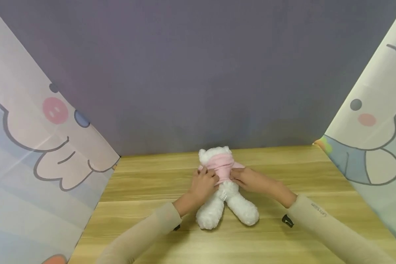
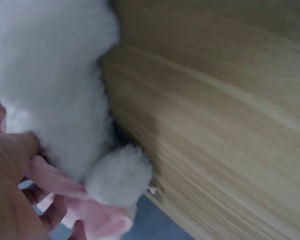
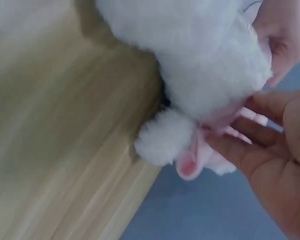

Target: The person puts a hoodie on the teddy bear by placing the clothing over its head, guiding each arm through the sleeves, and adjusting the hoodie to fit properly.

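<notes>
A white fluffy plush toy with small round ears lies on the table, its head toward the back wall and its legs toward me. Bunched pink clothing covers its upper body and part of its head; its face is out of sight. On the left side my left hand grips the pink cloth, fingers bent around it in the left wrist view. Opposite, my right hand pinches the cloth's other edge between thumb and fingers. A round white paw sticks out of a pink sleeve in the right wrist view.
The wood-grain table meets a grey wall at the back. Cartoon-printed panels stand at the left and right. A white label shows between the toy's legs. Small black pieces sit beside my sleeves.
</notes>
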Tool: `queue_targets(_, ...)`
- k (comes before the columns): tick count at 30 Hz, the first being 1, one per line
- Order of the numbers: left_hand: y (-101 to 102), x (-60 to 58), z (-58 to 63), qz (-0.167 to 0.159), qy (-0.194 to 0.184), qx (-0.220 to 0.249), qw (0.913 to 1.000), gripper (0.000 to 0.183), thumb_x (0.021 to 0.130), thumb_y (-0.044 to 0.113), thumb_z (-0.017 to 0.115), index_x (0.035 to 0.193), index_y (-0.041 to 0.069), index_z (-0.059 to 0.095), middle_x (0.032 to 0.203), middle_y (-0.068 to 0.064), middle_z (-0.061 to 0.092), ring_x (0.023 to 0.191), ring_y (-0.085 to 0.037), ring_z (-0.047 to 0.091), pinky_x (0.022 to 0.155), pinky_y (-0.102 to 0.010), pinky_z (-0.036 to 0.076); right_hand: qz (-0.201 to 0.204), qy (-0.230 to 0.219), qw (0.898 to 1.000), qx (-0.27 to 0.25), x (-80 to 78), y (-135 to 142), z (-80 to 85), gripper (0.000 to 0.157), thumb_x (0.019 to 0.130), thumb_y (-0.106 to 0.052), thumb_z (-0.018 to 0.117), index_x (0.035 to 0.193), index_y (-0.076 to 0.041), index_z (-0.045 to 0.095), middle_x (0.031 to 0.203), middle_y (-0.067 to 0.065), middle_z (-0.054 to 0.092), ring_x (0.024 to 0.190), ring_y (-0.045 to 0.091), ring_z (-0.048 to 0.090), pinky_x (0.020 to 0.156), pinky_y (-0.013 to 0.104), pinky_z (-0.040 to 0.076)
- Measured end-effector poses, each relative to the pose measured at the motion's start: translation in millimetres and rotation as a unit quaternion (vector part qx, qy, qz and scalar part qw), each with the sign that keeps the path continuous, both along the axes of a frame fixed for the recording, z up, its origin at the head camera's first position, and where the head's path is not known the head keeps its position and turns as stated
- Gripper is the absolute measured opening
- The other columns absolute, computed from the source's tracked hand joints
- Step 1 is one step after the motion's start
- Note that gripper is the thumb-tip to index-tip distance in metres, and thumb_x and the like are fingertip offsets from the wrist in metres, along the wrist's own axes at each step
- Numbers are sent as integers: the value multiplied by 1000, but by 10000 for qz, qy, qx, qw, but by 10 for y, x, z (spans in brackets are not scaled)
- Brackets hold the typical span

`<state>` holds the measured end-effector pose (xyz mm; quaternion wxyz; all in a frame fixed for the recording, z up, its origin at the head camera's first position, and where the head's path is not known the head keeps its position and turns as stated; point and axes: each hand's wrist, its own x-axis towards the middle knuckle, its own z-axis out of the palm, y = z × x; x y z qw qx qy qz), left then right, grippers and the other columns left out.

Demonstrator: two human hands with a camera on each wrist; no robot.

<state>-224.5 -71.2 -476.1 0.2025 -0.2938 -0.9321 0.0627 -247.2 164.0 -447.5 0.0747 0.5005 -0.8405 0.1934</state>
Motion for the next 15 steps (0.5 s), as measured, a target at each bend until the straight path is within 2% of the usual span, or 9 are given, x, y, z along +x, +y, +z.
queue_targets(1, 17, 29, -8, 99, 89, -43, 9999, 22, 87, 45, 77, 95, 25, 74, 98, 8, 63, 92, -18, 55, 80, -40, 48, -98, 73, 9999, -16, 37, 4, -13, 3, 95, -4, 67, 95, -4, 65, 89, 4, 61, 83, 16, 58, 75, 33, 54)
queue_targets(2, 30, 46, -17, 170, 187, -50, 9997, 21, 87, 44, 77, 96, 25, 74, 96, 8, 64, 92, -17, 55, 80, -41, 48, -240, 129, 9996, -27, 74, 4, -21, 8, 94, -6, 70, 100, -2, 66, 98, 8, 63, 92, 21, 60, 81, 36, 55)
queue_targets(4, 39, 70, -12, 184, 300, 44, 9994, 20, 87, 39, 77, 96, 21, 72, 96, 6, 63, 92, -18, 56, 80, -39, 50, -585, 144, 9981, -109, 134, -5, -26, 24, 91, -9, 75, 111, 1, 67, 113, 14, 62, 107, 29, 58, 91, 43, 53)
queue_targets(6, 20, 89, 18, 45, 290, 252, 9993, 19, 88, 32, 77, 96, 16, 68, 96, 2, 61, 90, -19, 57, 77, -35, 52, -863, 65, 9961, -154, 175, -21, -25, 37, 89, -11, 79, 121, 0, 65, 122, 15, 60, 113, 32, 56, 95, 45, 52)
queue_targets(8, -27, 104, 58, -230, 25, 518, 9984, 18, 89, 23, 75, 95, 12, 64, 96, -2, 59, 91, -22, 56, 73, -32, 53, -1015, -86, 9946, -196, 203, -41, -20, 45, 87, -12, 81, 126, -1, 62, 124, 14, 60, 114, 31, 57, 95, 44, 53)
queue_targets(10, -93, 116, 94, -536, -431, 795, 9945, 18, 90, 16, 76, 97, 9, 60, 98, -5, 57, 91, -24, 55, 71, -31, 52, -1061, -199, 9940, -163, 217, -60, -21, 48, 86, -12, 81, 129, -2, 59, 123, 13, 62, 114, 30, 60, 97, 44, 52)
queue_targets(13, -188, 113, 124, -797, -1187, 1071, 9839, 25, 89, 12, 78, 103, 7, 59, 102, -5, 54, 95, -24, 54, 78, -32, 51, -1058, -352, 9937, -66, 228, -75, -27, 55, 84, -14, 84, 130, 0, 57, 124, 15, 63, 117, 31, 61, 100, 46, 51)
queue_targets(15, -225, 99, 122, -851, -1510, 1147, 9782, 31, 87, 12, 81, 109, 7, 59, 105, -5, 55, 97, -23, 54, 82, -32, 50, -1035, -348, 9940, 0, 226, -79, -36, 59, 81, -15, 85, 131, 1, 58, 125, 15, 63, 119, 33, 59, 102, 48, 49)
